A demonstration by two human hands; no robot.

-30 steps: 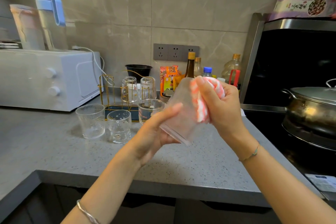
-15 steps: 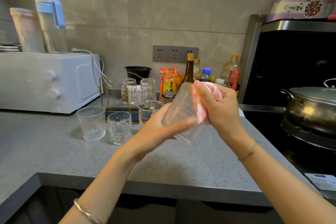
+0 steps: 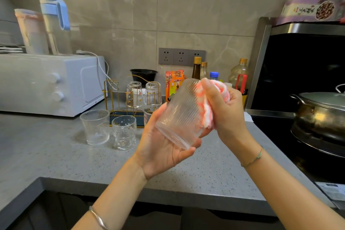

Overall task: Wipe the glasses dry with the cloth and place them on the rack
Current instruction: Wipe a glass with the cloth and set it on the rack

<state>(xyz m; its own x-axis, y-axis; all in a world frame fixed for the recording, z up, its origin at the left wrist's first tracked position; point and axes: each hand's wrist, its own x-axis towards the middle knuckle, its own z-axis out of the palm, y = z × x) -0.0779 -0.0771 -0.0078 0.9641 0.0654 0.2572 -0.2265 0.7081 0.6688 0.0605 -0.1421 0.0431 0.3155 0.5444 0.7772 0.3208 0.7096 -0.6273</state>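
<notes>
Holding a ribbed glass (image 3: 181, 114) up above the grey counter (image 3: 56, 155), my left hand (image 3: 160, 147) has its fingers curled round the thick bottom end. The glass lies tilted, with its open mouth pointing up and away to the right. My right hand (image 3: 224, 110) squeezes a pink and white cloth (image 3: 207, 117) in a bunch and presses it on the right side of the glass, near the mouth. Far behind my hands, to the left, I see the gold wire rack (image 3: 110, 95) standing on the counter. Two upside-down glasses (image 3: 134, 93) sit on it side by side. On the near side of the rack, more glasses stand mouth up on the counter. A second ribbed glass (image 3: 95, 126) is on the left and a dotted glass (image 3: 124, 131) is just beside it on the right. A third glass (image 3: 150, 109) is partly hidden behind my left hand. A white microwave (image 3: 52, 82) sits at the far left. A black bowl (image 3: 143, 74) is behind the rack, and a big metal pot (image 3: 321, 114) with a lid sits on the stove at the right.
</notes>
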